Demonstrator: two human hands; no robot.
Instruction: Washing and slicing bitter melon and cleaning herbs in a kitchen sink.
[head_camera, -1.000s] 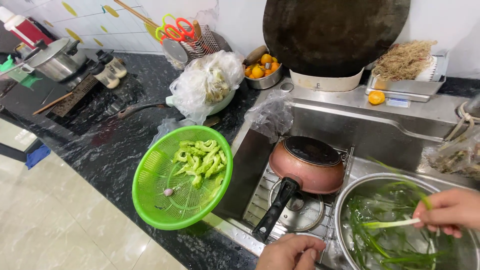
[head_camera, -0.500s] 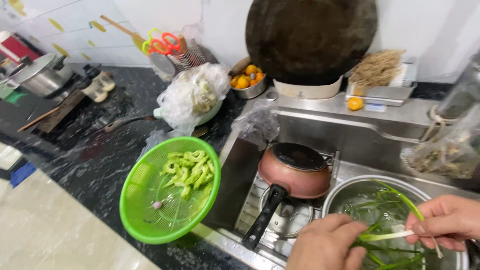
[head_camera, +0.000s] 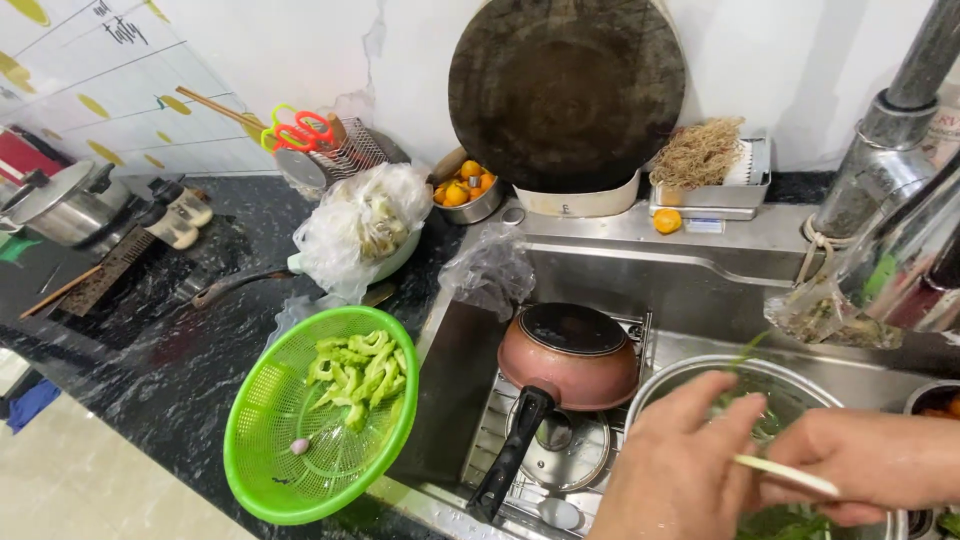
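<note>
My left hand (head_camera: 678, 465) and my right hand (head_camera: 865, 463) meet over a steel bowl (head_camera: 672, 382) of leafy greens in the sink. Both pinch the same pale green vegetable stalk (head_camera: 790, 476), which runs between their fingertips. The greens (head_camera: 775, 522) below are mostly hidden by my hands. Left of the sink, a green plastic colander (head_camera: 270, 450) on the black counter holds cut green vegetable pieces (head_camera: 358, 370) and one small reddish piece (head_camera: 299, 446).
An upturned brown pan (head_camera: 572, 357) with a black handle lies in the sink (head_camera: 600, 270). A bagged bowl (head_camera: 362, 230), a bowl of small oranges (head_camera: 462, 190), scissors (head_camera: 300, 128), a round dark board (head_camera: 566, 92) and a tap (head_camera: 890, 150) line the back.
The view swung right and down. My left hand rose from the lower edge and joined the right on the stalk over the bowl; the right hand has shifted slightly.
</note>
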